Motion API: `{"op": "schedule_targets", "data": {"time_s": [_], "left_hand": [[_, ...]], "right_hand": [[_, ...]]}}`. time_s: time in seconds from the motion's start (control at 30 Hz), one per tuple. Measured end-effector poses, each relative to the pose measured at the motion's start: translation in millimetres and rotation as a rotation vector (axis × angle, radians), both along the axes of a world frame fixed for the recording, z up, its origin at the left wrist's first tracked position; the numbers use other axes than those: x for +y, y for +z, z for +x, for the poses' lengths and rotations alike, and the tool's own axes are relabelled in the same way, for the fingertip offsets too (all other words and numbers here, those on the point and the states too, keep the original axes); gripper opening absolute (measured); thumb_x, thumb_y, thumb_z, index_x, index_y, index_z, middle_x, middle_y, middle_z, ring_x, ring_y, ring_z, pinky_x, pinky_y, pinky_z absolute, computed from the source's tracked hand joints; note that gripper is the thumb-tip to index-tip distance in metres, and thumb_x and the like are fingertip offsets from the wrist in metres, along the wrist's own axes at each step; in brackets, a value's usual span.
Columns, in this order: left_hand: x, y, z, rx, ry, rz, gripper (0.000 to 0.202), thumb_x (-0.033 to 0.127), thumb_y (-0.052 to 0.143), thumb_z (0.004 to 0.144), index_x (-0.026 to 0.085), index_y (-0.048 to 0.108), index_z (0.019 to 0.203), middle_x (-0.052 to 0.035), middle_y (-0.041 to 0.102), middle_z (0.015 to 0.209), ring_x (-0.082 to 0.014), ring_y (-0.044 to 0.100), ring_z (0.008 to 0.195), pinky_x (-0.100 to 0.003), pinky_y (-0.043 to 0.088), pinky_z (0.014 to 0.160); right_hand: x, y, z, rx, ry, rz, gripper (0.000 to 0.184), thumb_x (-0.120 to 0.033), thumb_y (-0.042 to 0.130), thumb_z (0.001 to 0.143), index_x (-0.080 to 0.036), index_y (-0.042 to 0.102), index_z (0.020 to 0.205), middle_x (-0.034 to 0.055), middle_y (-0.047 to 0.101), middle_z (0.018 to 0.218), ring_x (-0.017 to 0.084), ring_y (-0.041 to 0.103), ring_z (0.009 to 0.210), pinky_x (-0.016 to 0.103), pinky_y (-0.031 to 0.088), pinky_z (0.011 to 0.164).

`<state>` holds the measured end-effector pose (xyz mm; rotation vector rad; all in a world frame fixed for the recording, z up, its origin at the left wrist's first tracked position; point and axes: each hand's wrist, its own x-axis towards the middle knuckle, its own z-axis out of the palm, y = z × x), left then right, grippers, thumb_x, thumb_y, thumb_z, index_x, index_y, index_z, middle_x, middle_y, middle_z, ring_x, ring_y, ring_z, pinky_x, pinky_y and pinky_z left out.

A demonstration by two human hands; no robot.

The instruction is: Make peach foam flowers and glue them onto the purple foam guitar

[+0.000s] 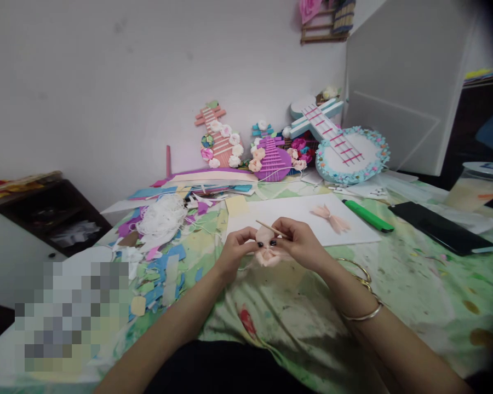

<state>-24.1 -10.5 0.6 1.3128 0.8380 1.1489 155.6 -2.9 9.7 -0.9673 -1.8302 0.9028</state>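
Observation:
Both of my hands meet over the middle of the table. My left hand (pixel 235 250) pinches a small pale pink paper flower piece (pixel 267 253). My right hand (pixel 299 241) grips the same pink piece and a thin wooden stick (pixel 271 229) that points up and to the left. A finished pink folded bow shape (pixel 332 217) lies on a white sheet (pixel 304 216) just beyond my hands. Bangles sit on my right wrist.
A green marker (pixel 367 215) and a black phone (pixel 439 229) lie to the right. Paper scraps and white string (pixel 162 219) pile up at the left. Foam guitar decorations (pixel 271 156) lean on the back wall, and a white box (pixel 406 82) stands at the right.

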Motion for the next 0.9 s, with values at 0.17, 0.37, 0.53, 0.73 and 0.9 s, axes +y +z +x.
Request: {"op": "schedule_targets", "data": {"time_s": [0.17, 0.37, 0.53, 0.73, 0.9], "left_hand": [[1.8, -0.6, -1.7, 0.058, 0.034, 0.028, 0.011, 0.016, 0.067, 0.06, 0.011, 0.067, 0.071, -0.0034, 0.064, 0.072, -0.0145, 0.055, 0.069, -0.024, 0.04, 0.066], [0.5, 2.7, -0.6, 0.126, 0.04, 0.085, 0.014, 0.019, 0.069, 0.062, 0.012, 0.07, 0.074, -0.006, 0.068, 0.081, -0.0181, 0.059, 0.077, -0.026, 0.043, 0.071], [0.1, 3.0, -0.4, 0.107, 0.09, 0.112, 0.014, 0.022, 0.072, 0.063, 0.013, 0.072, 0.073, -0.0071, 0.069, 0.083, -0.0187, 0.06, 0.081, -0.027, 0.043, 0.075], [2.1, 1.7, -3.6, 0.018, 0.047, -0.044, 0.012, 0.014, 0.068, 0.056, 0.012, 0.072, 0.067, -0.0041, 0.067, 0.071, -0.0155, 0.058, 0.068, -0.025, 0.043, 0.066], [4.0, 4.6, -6.1, -0.052, -0.065, -0.229, 0.015, 0.01, 0.061, 0.05, 0.01, 0.071, 0.061, -0.0048, 0.066, 0.062, -0.0145, 0.056, 0.06, -0.026, 0.042, 0.062]], "right_hand": [[-1.5, 0.1, -0.4, -0.079, -0.031, 0.069, 0.008, -0.019, 0.058, 0.073, -0.018, 0.055, 0.08, -0.0026, 0.056, 0.069, 0.01, 0.045, 0.06, 0.021, 0.032, 0.054], [-3.2, 1.8, -1.8, -0.086, -0.015, 0.07, 0.013, -0.021, 0.061, 0.074, -0.018, 0.056, 0.085, -0.003, 0.057, 0.07, 0.008, 0.042, 0.056, 0.02, 0.03, 0.053], [-3.5, 2.1, -2.1, -0.063, 0.005, 0.013, 0.024, -0.024, 0.065, 0.071, -0.018, 0.057, 0.092, -0.0025, 0.059, 0.074, 0.006, 0.038, 0.053, 0.02, 0.029, 0.049], [-3.2, 1.7, -1.4, -0.019, 0.034, -0.019, 0.024, -0.024, 0.065, 0.071, -0.018, 0.056, 0.092, -0.0036, 0.055, 0.069, 0.006, 0.036, 0.052, 0.019, 0.027, 0.048], [-5.6, 4.0, 0.6, -0.042, 0.115, -0.012, 0.023, -0.018, 0.062, 0.072, -0.019, 0.055, 0.094, -0.0044, 0.053, 0.068, 0.007, 0.04, 0.055, 0.018, 0.029, 0.049]]}}
